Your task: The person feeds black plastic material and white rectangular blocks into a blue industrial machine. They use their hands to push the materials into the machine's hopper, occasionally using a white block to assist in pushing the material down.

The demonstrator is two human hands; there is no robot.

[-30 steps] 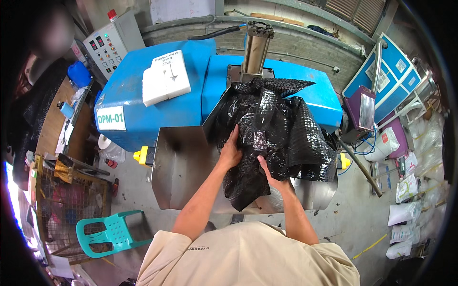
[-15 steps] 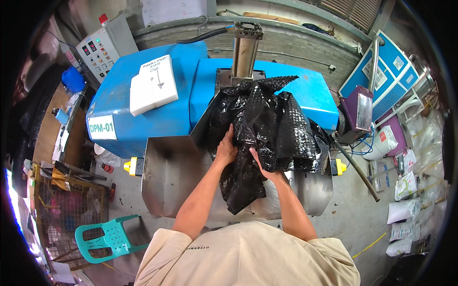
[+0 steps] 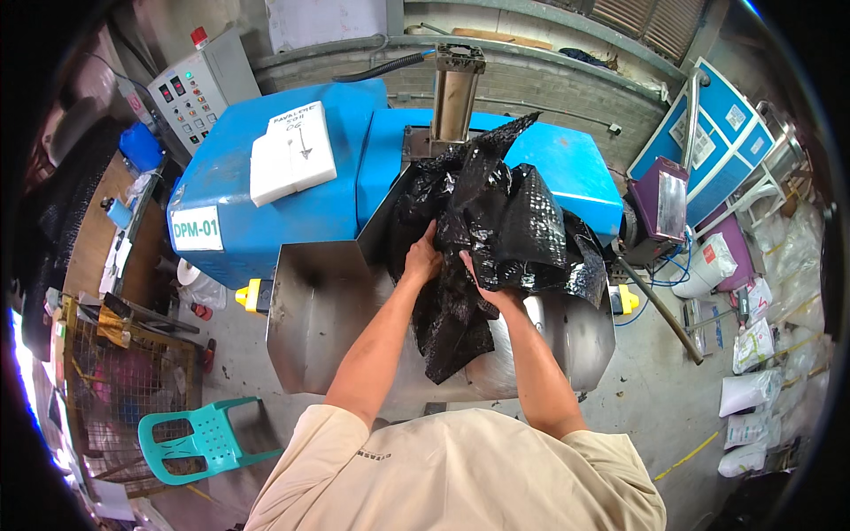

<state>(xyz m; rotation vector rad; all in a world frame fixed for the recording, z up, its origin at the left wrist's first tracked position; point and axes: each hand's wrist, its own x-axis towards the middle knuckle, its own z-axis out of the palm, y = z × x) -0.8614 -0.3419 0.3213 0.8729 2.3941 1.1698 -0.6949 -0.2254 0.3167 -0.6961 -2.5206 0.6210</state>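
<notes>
A large crumpled sheet of shiny black textured plastic [image 3: 527,234] is bunched over the metal hopper [image 3: 310,327] of a blue machine. My left hand [image 3: 423,259] grips the bundle on its near left side, some fingers sunk into the folds. From the near right, my right hand [image 3: 485,288] holds the same bundle, thumb in sight and the other fingers hidden under the plastic. One loose end hangs down between my forearms, and another points up beside the metal cylinder [image 3: 453,102].
White foam blocks [image 3: 292,159] lie on the blue machine cover [image 3: 212,217]. Yellow switch boxes [image 3: 252,296] flank the hopper. A metal bar [image 3: 664,314] slants down at the right. A control panel [image 3: 190,97] stands at the far left, a green chair [image 3: 204,442] at the near left.
Both hands have pushed slightly farther away and up with the black plastic. Its upper end now stands higher, and the hanging end has risen a little.
</notes>
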